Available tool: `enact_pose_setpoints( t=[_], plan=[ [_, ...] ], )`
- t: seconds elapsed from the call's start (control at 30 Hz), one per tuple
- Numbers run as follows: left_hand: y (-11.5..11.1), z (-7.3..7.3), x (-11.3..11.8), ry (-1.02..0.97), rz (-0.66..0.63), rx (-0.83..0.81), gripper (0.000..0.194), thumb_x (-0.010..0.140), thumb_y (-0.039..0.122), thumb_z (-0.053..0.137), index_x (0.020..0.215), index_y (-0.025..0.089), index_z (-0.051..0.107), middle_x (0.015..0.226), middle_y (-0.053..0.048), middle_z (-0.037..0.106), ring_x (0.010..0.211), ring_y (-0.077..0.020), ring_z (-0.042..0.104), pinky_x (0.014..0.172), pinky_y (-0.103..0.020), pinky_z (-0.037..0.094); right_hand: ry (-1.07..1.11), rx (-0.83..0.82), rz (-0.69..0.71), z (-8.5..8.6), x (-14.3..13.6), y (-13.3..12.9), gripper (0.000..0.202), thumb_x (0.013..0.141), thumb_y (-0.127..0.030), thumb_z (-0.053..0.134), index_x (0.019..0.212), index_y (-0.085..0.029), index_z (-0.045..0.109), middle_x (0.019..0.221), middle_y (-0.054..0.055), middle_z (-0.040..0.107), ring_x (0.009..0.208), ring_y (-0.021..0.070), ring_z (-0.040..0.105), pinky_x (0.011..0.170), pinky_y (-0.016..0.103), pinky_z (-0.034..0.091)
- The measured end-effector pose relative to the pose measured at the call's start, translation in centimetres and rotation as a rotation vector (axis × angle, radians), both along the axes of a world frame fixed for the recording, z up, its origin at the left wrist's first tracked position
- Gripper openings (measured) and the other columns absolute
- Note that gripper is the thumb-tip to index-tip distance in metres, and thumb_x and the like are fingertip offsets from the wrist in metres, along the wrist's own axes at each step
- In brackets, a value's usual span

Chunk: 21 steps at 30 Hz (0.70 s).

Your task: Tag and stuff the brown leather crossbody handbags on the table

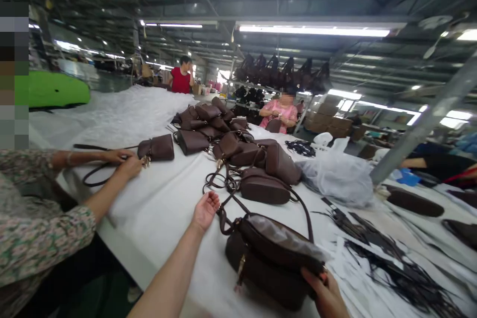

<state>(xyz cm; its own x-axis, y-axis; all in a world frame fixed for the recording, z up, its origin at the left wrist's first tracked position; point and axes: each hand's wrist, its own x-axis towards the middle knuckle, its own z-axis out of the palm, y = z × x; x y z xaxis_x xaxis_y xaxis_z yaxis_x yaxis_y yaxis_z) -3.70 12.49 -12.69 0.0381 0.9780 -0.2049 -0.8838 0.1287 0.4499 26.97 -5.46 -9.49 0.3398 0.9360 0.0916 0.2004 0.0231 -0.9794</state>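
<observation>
An open dark brown handbag [268,268] rests on the white-covered table in front of me, with clear plastic [281,233] showing in its mouth and a gold-coloured trim on its front. My right hand [324,285] grips the bag's right end, thumb on the outside. Just left of the bag, my left hand [206,208] is raised palm up with its fingers curled; nothing shows in it. It is beside the bag's strap [223,221] and apart from the bag's body. Behind the bag lies another brown bag [264,186] with looped straps.
Many brown bags [208,114] are heaped mid-table. At the left, a co-worker's hands [128,164] touch a bag [156,148]. Dark straps [402,263] and a plastic bag [339,174] lie right, near a slanted metal pole [425,119]. Two people stand beyond the table.
</observation>
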Motion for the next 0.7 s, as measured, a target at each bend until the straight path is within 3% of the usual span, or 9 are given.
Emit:
enact_pose_setpoints(
  t=[0.13, 0.3, 0.43, 0.57, 0.7],
  plan=[
    [-4.1, 2.2, -0.1, 0.215, -0.038, 0.085, 0.01, 0.082, 0.02, 0.065, 0.087, 0.011, 0.065, 0.078, -0.008, 0.071, 0.066, -0.0146, 0.067, 0.062, -0.024, 0.053, 0.097, -0.021, 0.085, -0.3, -0.1, 1.0, 0.043, 0.068, -0.054, 0.072, 0.089, -0.016, 0.071, 0.089, 0.008, 0.074, 0.087, 0.0283, 0.066, 0.08, 0.036, 0.053],
    [-10.0, 7.5, 1.1, 0.593, -0.158, 0.417, 0.041, 0.074, 0.016, 0.074, 0.113, 0.016, 0.066, 0.116, -0.012, 0.067, 0.109, -0.0258, 0.06, 0.093, -0.032, 0.046, 0.116, 0.001, 0.199, 0.3, 0.0, 1.1, 0.046, 0.066, -0.052, 0.073, 0.094, -0.016, 0.073, 0.092, 0.011, 0.074, 0.091, 0.0318, 0.066, 0.085, 0.042, 0.052],
    [-12.4, 10.6, 3.1, 0.918, -0.169, 0.558, 0.044, 0.07, 0.014, 0.074, 0.114, 0.019, 0.068, 0.117, -0.009, 0.066, 0.112, -0.0284, 0.055, 0.104, -0.036, 0.037, 0.155, 0.033, 0.201, 1.5, -0.1, 0.6, 0.041, 0.066, -0.049, 0.074, 0.094, -0.018, 0.074, 0.091, 0.009, 0.074, 0.093, 0.0316, 0.065, 0.089, 0.044, 0.051],
    [-13.7, 10.5, 4.1, 1.125, -0.104, 0.563, 0.036, 0.07, 0.019, 0.071, 0.106, 0.021, 0.071, 0.111, -0.007, 0.067, 0.109, -0.0297, 0.057, 0.104, -0.04, 0.04, 0.185, -0.007, 0.302, 2.2, 0.1, -0.9, 0.041, 0.067, -0.047, 0.075, 0.096, -0.018, 0.073, 0.089, 0.009, 0.074, 0.091, 0.0306, 0.066, 0.089, 0.043, 0.051],
    [-14.8, 9.4, 4.0, 1.371, 0.003, 0.658, 0.046, 0.075, 0.03, 0.068, 0.121, 0.026, 0.064, 0.132, -0.008, 0.059, 0.127, -0.0324, 0.049, 0.111, -0.046, 0.035, 0.204, 0.026, 0.397, 3.1, -0.1, -2.3, 0.049, 0.069, -0.047, 0.072, 0.109, -0.019, 0.068, 0.097, 0.007, 0.073, 0.094, 0.0285, 0.065, 0.087, 0.04, 0.051]
  ],
)
